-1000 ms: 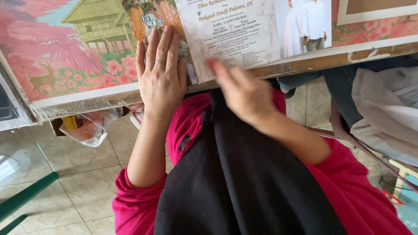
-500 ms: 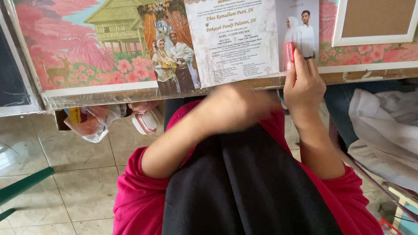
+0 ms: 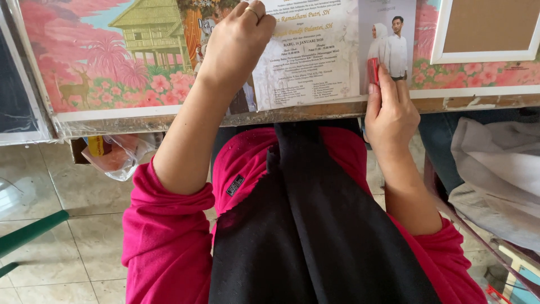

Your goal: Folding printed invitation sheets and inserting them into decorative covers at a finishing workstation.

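Note:
A printed card [image 3: 315, 56] with text and a photo of two people lies on a table covered by a pink pictured sheet [image 3: 112, 62] showing a house, flowers and a deer. My left hand [image 3: 236, 42] rests fist-like on the card's left part, a ring on one finger. My right hand [image 3: 391, 110] is at the table's near edge, fingers closed around a small red object [image 3: 373, 70] pressed against the card's lower right. I cannot tell what kind of object the red one is.
A white-framed brown board [image 3: 489, 28] lies at the table's far right. A clear plastic bag [image 3: 115, 155] hangs under the table edge. White cloth [image 3: 500, 174] is piled at right. Tiled floor [image 3: 67, 236] and a green bar [image 3: 28, 233] are at left.
My left hand moved from my lap up onto the card's left part. My right hand stayed at the card's right with the red object. The view shifted slightly.

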